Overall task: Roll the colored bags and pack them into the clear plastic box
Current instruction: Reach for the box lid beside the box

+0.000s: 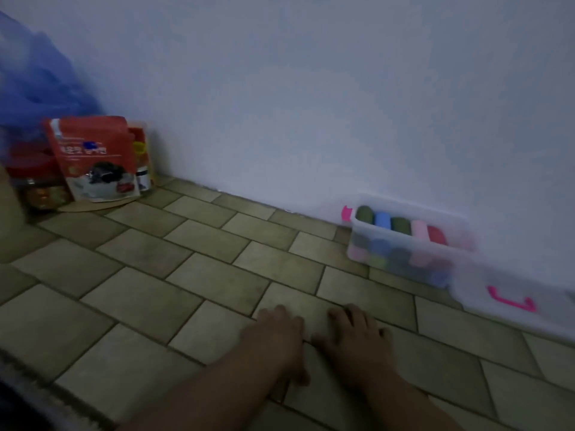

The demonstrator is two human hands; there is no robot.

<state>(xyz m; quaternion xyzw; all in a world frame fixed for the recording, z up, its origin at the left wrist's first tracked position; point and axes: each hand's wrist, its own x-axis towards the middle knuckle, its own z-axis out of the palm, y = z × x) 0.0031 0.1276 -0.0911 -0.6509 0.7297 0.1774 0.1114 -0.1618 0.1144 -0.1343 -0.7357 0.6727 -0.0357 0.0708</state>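
The clear plastic box [367, 241] stands against the wall at the right, holding several rolled bags [401, 223] in green, blue, pink and red. Its clear lid [485, 303] with a pink handle lies flat on the floor just right of the box. My left hand [277, 334] and my right hand [357, 334] rest palm down on the tiled floor, side by side, well in front and left of the box. Both hands hold nothing. The picture is blurred.
A red food pouch [93, 157] and jars [40, 188] stand by the wall at the far left, under a blue plastic bag [37, 76]. A brown box edge [9, 213] shows at the left border. Beige floor tiles [186, 259] stretch between them and the clear plastic box.
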